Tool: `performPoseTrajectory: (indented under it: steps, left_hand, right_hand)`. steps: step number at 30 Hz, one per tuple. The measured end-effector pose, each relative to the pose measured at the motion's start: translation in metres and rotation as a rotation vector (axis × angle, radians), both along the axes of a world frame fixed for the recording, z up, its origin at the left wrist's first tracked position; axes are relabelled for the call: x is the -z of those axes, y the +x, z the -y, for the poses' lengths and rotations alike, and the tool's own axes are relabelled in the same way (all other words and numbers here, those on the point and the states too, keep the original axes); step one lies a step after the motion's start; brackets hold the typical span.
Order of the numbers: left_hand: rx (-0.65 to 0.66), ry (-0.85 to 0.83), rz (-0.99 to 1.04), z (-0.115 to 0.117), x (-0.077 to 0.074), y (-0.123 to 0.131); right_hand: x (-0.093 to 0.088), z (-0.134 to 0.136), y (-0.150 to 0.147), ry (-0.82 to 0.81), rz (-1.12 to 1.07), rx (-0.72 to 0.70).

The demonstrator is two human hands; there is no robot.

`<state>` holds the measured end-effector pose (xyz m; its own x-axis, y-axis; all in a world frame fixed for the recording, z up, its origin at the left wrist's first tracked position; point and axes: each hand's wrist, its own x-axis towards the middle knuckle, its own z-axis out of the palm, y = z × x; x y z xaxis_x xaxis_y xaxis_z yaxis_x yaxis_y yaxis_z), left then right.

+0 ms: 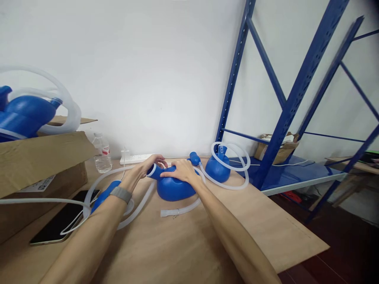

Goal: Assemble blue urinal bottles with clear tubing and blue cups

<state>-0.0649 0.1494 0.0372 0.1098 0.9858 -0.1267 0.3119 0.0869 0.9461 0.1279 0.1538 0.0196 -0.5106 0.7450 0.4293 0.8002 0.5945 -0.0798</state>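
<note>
A blue plastic bottle with a wide neck lies on the table before me, its opening turned to the left. My right hand grips the top of its body, fingers over the far side. Beside the neck is my left hand, its fingers curled around the far side; the neck partly hides its grip. A clear hose curves around the bottle's right side, with its loose end in front. Another blue piece with clear hose lies under my left forearm.
A second blue bottle with coiled hose stands to the right. On the left are a cardboard box holding blue bottles, a black phone with a cable, and a water bottle. A power strip lies along the wall; blue shelving stands right.
</note>
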Motion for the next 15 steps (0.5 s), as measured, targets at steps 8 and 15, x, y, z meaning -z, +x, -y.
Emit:
performPoseTrajectory:
  steps: [8, 15]
  left_hand:
    - [-0.271, 0.364, -0.212, 0.022, 0.002, -0.013]
    - [-0.098, 0.353, -0.668, 0.106, 0.029, -0.064]
  right_hand:
    - [0.002, 0.002, 0.002, 0.005, -0.023, 0.041]
    - [0.005, 0.004, 0.002, -0.015, -0.042, 0.089]
